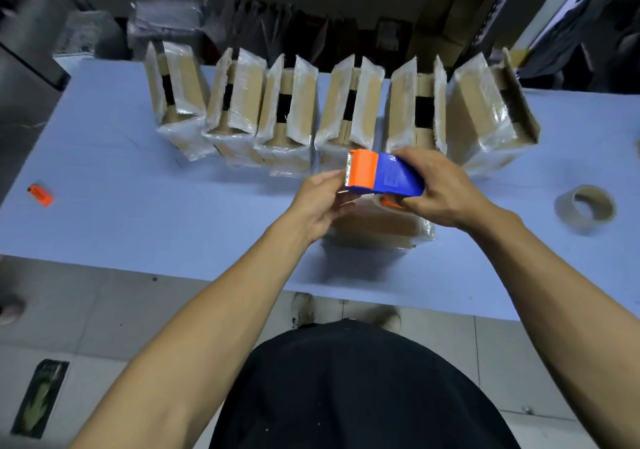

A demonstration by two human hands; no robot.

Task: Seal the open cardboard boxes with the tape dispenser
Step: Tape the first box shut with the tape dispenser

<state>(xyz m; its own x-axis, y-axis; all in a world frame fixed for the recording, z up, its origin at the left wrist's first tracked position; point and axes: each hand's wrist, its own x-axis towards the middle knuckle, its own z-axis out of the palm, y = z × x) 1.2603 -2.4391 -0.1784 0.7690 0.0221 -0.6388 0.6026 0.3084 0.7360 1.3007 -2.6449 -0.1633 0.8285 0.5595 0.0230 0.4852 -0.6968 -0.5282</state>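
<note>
— Why are all those boxes (287, 102) lined up along the far edge of the table (138, 206)?

— So I can do them one after another. Their flaps stand up and the tops are open, so I think none of that row is sealed yet. One more box (377, 230) lies flat in the middle of the table, right under my hands — I guess that one is next.

— What is in your right hand (440, 189)?

— The tape dispenser (384, 175), the blue and orange one. My fingers are curled round its blue back end, and I hold it up above the flat box, not touching it.

— And your left hand (322, 203)?

— It is at the orange end, by the toothed cutter. The fingers are bent toward the tape end there. I think I am pulling the tape loose, but whether I am really pinching it is too small to tell.

— Why is that roll (585, 208) lying by the right edge?

— It looks like a spare roll of tape, kept close for when this one runs out. There is also a small orange thing (40, 195) near the left edge, well away from my hands.
</note>
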